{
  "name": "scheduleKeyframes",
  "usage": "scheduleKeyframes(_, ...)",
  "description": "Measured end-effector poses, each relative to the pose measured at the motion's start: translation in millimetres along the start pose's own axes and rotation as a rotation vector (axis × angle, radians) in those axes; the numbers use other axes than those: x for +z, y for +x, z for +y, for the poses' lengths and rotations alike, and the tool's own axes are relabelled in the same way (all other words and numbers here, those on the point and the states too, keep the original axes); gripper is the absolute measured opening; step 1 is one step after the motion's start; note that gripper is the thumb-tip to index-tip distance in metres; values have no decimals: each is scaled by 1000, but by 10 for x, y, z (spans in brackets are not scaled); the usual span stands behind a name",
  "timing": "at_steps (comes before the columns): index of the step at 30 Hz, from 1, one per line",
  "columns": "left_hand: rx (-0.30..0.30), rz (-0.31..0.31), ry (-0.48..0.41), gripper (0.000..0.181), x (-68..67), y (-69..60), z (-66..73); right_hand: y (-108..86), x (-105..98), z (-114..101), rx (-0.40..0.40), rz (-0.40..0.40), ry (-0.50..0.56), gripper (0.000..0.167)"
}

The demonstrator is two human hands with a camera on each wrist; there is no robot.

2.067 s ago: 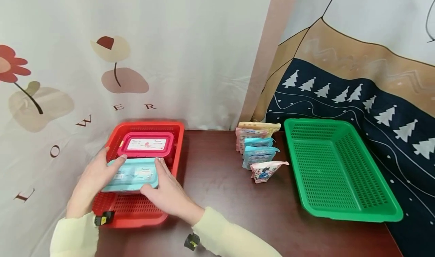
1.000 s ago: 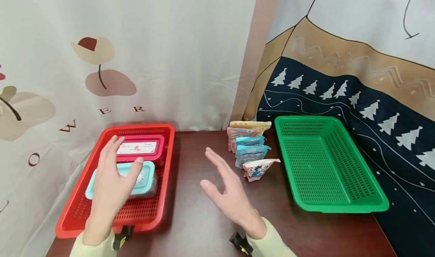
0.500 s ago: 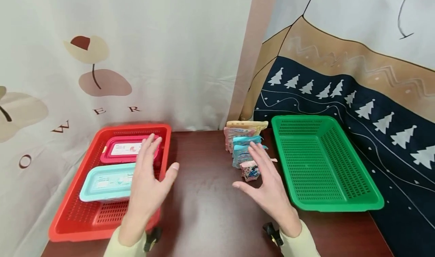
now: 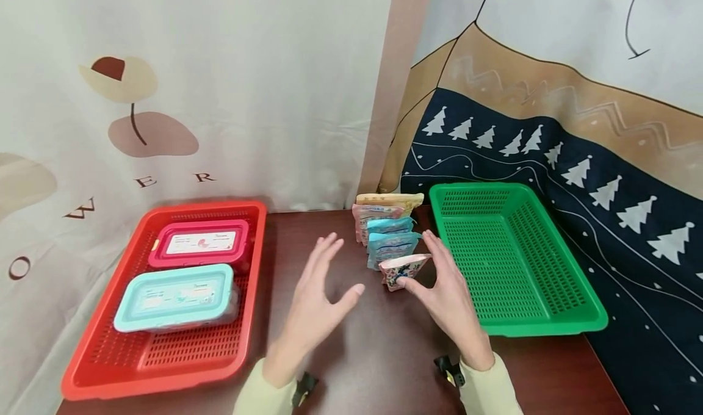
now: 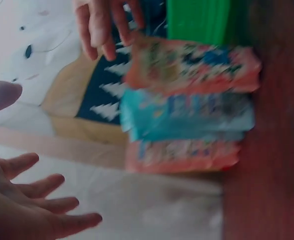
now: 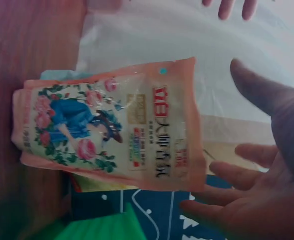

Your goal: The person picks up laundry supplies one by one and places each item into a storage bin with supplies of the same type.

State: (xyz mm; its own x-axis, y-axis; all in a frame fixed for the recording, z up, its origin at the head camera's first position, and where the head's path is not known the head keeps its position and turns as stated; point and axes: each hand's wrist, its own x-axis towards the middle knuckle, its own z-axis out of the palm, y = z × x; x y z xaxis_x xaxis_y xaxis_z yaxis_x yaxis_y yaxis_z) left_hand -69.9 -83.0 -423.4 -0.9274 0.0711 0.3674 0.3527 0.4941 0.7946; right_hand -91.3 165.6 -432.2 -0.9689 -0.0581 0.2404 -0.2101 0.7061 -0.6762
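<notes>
One bench (image 4: 379, 357) carries one red basket (image 4: 154, 386) at left and one green basket (image 4: 544, 329) at right. The red one holds one pink-lidded box (image 4: 200, 244) and one teal-lidded box (image 4: 174, 297). Five pouches (image 4: 392, 248) stand between the baskets, the floral pouch (image 4: 398, 270) nearest you. Your right hand (image 4: 447, 290) is just beside it, fingers apart; your left hand (image 4: 314, 302) is near, fingers also apart.

Near nine o'clock in the head view, the pale curtain (image 4: 263, 85) reads "O", "W", "E", "R"; the rose-printed pouch (image 6: 112, 125) bears "立白" toward three o'clock.
</notes>
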Motion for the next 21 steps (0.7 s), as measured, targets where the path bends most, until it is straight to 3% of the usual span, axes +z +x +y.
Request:
scheduleKeyframes(4, 26, -58, -3, 76, 224, 46, -82, 23, 34, 61, 69, 1, 6, 93)
scheduleKeyframes(10, 67, -106, 6, 68, 476, 154, -168, 64, 104, 142, 73, 28, 11, 87)
scheduleKeyframes(16, 114, -103, 45, 53, 693, 234, -258, 76, 139, 188, 87, 36, -2, 78)
scheduleKeyframes(21, 141, -85, 32, 44, 795, 299, -329, 82, 158, 204, 86, 55, -26, 63)
